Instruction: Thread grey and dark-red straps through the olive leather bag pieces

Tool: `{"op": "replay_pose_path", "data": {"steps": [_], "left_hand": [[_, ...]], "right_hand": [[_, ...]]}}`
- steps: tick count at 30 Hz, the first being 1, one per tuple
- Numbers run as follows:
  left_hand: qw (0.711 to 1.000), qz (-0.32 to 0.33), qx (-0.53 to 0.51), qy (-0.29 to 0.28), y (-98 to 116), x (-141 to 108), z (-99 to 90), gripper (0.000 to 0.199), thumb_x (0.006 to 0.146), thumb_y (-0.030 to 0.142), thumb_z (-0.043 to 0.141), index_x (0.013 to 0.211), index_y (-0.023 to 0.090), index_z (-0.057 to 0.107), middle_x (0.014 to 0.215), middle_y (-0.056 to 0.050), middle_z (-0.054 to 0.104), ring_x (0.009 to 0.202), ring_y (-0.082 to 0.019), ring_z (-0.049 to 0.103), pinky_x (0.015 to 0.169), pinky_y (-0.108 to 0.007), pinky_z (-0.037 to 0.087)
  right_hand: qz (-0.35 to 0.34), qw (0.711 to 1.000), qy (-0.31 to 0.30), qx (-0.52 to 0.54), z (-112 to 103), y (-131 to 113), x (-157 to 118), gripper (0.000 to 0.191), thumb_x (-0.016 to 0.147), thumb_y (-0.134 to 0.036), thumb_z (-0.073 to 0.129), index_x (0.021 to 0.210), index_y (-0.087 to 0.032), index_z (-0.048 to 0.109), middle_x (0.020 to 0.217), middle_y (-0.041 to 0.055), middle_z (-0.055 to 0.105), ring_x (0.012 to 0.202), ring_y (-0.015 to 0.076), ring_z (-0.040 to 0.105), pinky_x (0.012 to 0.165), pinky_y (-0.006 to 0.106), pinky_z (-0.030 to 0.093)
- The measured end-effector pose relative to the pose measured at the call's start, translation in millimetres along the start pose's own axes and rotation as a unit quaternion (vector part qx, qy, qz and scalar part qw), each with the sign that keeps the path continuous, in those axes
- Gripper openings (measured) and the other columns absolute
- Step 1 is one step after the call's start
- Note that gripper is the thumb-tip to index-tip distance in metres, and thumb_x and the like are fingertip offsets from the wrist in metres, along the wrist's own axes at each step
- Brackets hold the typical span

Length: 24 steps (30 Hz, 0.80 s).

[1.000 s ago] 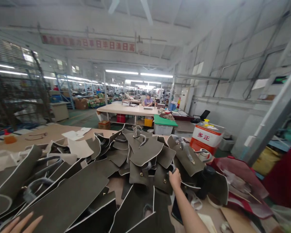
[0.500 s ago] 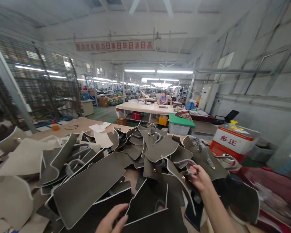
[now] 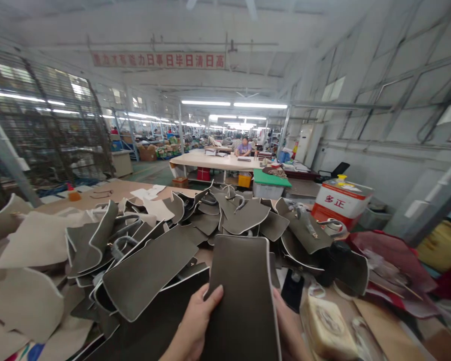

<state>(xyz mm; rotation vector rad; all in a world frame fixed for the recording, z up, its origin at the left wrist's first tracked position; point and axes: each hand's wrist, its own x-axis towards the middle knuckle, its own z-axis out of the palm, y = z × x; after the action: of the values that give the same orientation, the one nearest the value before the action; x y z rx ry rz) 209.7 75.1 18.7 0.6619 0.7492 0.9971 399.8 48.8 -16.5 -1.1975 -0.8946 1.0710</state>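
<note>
Between my two hands stands a dark olive-brown handbag panel (image 3: 240,291) with pale edges, its flat face toward me. My left hand (image 3: 193,321) grips its left edge, thumb lying on the face. At the right edge is my right hand (image 3: 287,326), its fingers mostly hidden behind the panel. Beyond lies a heap of similar dark bag panels (image 3: 150,273), several with wrapped handles (image 3: 122,246) and small gold-coloured fittings. Pale beige panels (image 3: 41,240) are piled at the left.
To the right, a dark phone (image 3: 292,290) lies near a cream-coloured block (image 3: 329,328). A red-and-white can (image 3: 340,203) stands behind dark red material (image 3: 393,265). Glasses (image 3: 101,194) and an orange bottle (image 3: 73,193) rest at the far left. A person (image 3: 243,147) sits at a distant table.
My right hand has come back from the handle in the heap toward me. Both hands now hold a panel upright in front of me. The view has shifted rightward.
</note>
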Motion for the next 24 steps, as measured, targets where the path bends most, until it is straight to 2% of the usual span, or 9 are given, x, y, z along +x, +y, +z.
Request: {"op": "replay_pose_path", "data": {"steps": [3,5,7,9,13,19,24], "left_hand": [[0.999,-0.006,0.005,0.033,5,0,-15.6,0.041,0.070,0.033,0.068,0.105,0.014,0.056,0.091,-0.011,0.069,0.085,-0.025,0.065,0.076,-0.037,0.052],[0.999,-0.007,0.016,0.035,5,0,-21.5,0.041,0.070,0.031,0.068,0.105,0.015,0.056,0.091,-0.011,0.069,0.084,-0.025,0.065,0.075,-0.036,0.052],[0.999,-0.009,0.025,0.032,3,-1,-24.0,0.040,0.071,0.031,0.068,0.105,0.015,0.056,0.092,-0.012,0.069,0.083,-0.024,0.066,0.075,-0.036,0.053],[0.999,-0.017,0.032,0.031,2,-2,-24.7,0.039,0.071,0.031,0.067,0.105,0.015,0.056,0.093,-0.012,0.069,0.083,-0.024,0.066,0.074,-0.035,0.053],[0.998,-0.021,0.047,0.035,2,-4,-27.7,0.036,0.070,0.031,0.068,0.100,0.015,0.058,0.093,-0.011,0.069,0.082,-0.023,0.066,0.075,-0.034,0.053],[0.998,-0.003,0.064,0.029,5,0,-35.4,0.036,0.070,0.031,0.068,0.101,0.015,0.058,0.095,-0.011,0.069,0.082,-0.023,0.066,0.076,-0.035,0.053],[0.996,0.009,0.088,0.033,8,5,-38.9,0.039,0.069,0.029,0.068,0.104,0.017,0.057,0.099,-0.010,0.068,0.087,-0.024,0.065,0.076,-0.035,0.053]], "right_hand": [[0.032,0.997,0.007,0.074,5,-10,-18,0.043,0.071,-0.053,0.057,0.101,-0.022,0.058,0.101,0.0055,0.061,0.094,0.0212,0.056,0.070,0.029,0.047],[0.053,0.993,-0.010,0.106,10,-16,-26,0.038,0.068,-0.051,0.062,0.090,-0.020,0.061,0.085,0.0041,0.064,0.077,0.0173,0.058,0.064,0.026,0.046],[0.068,0.992,-0.018,0.105,15,-19,-30,0.033,0.066,-0.047,0.066,0.081,-0.019,0.061,0.068,0.0002,0.062,0.060,0.0123,0.054,0.057,0.022,0.043],[0.076,0.992,-0.014,0.098,20,-19,-33,0.030,0.066,-0.046,0.067,0.078,-0.019,0.061,0.061,-0.0023,0.059,0.054,0.0102,0.051,0.053,0.021,0.041],[0.046,0.996,-0.020,0.071,23,-15,-34,0.031,0.071,-0.048,0.061,0.077,-0.018,0.061,0.065,-0.0016,0.059,0.059,0.0120,0.053,0.054,0.021,0.042],[0.001,1.000,-0.010,-0.026,20,-10,-31,0.032,0.074,-0.048,0.057,0.071,-0.016,0.060,0.061,-0.0012,0.055,0.058,0.0128,0.052,0.052,0.022,0.042],[0.006,0.999,-0.038,-0.031,23,-4,-27,0.031,0.075,-0.047,0.055,0.067,-0.016,0.055,0.058,-0.0023,0.052,0.056,0.0127,0.051,0.049,0.023,0.043]]}}
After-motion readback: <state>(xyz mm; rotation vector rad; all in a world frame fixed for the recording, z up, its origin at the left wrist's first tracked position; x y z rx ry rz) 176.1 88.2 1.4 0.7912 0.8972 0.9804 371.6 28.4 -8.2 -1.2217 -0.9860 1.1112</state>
